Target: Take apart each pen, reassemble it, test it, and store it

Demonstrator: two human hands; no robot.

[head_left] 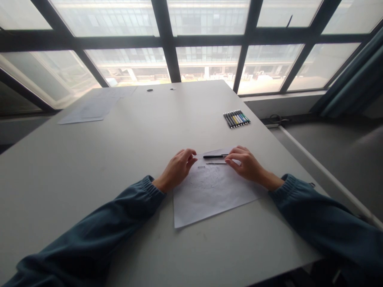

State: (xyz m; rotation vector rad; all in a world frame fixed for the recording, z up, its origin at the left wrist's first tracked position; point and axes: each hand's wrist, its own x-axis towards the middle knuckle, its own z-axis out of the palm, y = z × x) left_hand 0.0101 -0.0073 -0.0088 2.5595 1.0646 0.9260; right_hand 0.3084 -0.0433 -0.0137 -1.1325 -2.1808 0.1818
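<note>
My left hand (178,167) hovers at the left edge of a white sheet of paper (209,203), fingers bent, with a small gap between thumb and forefinger and nothing visible in it. Over the paper's right part, my right hand (247,164) has its fingers closed at the right end of a thin pen refill (214,163). A black pen barrel (212,156) lies just beyond the refill, its right end close to the same fingers. Between the hands the sheet carries a faint drawing, with a small dark mark or piece (201,167) above it, too small to make out.
A row of several pens (237,118) lies farther back on the right of the white table (143,135). Loose paper sheets (92,107) rest at the far left. Windows (206,63) stand behind the table, and a curtain (353,75) hangs at the right.
</note>
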